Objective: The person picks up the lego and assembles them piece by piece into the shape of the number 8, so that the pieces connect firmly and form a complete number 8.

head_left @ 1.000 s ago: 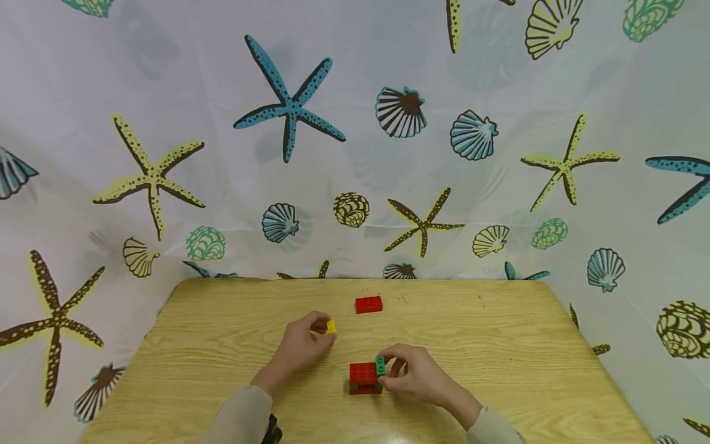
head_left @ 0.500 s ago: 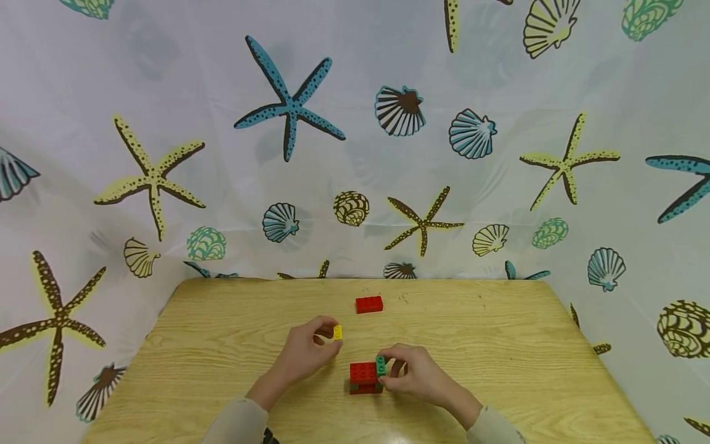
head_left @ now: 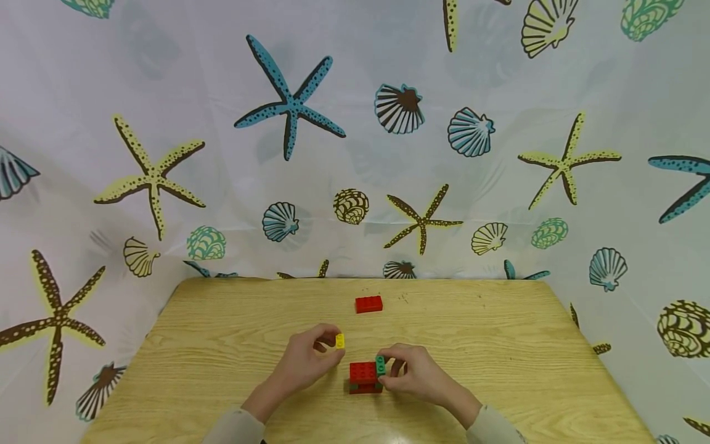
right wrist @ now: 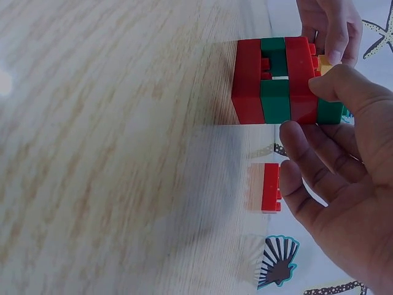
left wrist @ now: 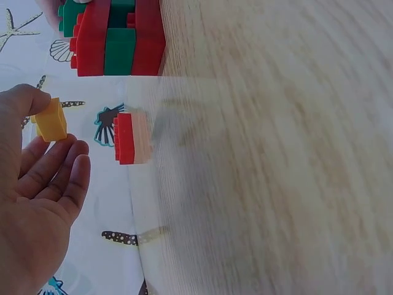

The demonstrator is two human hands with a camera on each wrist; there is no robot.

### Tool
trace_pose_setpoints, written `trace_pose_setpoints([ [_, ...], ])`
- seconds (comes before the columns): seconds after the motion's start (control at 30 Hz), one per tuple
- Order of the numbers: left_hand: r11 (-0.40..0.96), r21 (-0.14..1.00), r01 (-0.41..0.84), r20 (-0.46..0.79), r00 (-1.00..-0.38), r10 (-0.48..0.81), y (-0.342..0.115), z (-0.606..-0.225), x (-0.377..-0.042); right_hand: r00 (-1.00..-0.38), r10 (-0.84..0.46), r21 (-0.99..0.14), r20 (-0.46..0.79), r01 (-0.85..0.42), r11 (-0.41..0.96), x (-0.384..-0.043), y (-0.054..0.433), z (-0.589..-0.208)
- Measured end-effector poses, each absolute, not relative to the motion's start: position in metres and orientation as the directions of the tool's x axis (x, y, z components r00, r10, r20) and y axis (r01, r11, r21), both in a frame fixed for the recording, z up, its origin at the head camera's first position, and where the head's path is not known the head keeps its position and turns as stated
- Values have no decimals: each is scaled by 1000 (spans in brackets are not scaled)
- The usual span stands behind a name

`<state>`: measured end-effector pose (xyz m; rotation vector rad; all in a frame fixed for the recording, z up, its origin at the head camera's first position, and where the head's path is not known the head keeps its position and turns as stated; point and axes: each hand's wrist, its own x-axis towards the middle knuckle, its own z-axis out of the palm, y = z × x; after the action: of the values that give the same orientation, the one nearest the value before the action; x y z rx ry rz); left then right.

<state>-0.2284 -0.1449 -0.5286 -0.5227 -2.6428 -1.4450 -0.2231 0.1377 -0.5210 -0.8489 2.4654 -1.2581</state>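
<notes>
Between thumb and fingertips, my left hand [head_left: 307,359] pinches a small yellow toy brick [head_left: 340,341], raised just left of and beyond a brick stack. The stack has a red brick [head_left: 363,372] on top, a red one [right wrist: 248,80] at the bottom and green bricks [right wrist: 275,100] between, with a gap in the middle layer. On its right end sits a green brick [head_left: 380,365], pinched by my right hand [head_left: 415,377]. In the left wrist view the yellow brick [left wrist: 51,121] is apart from the stack. The right fingers partly cover the upper green brick in the right wrist view.
A loose red brick [head_left: 368,304] lies farther back on the wooden table [head_left: 499,345]. Behind and at both sides hangs a white curtain [head_left: 355,154] printed with starfish and shells, meeting the table's back edge.
My left hand has moved right and nearer to the stack, carrying the yellow brick. My right hand and the stack have stayed in place.
</notes>
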Motion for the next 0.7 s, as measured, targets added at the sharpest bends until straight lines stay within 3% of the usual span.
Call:
trace_pose_setpoints([
  [0.7,456,800,391,271,-912,307,-142,-528,-218,-802,-595,-800,55,-392,454,-222,137,-521],
])
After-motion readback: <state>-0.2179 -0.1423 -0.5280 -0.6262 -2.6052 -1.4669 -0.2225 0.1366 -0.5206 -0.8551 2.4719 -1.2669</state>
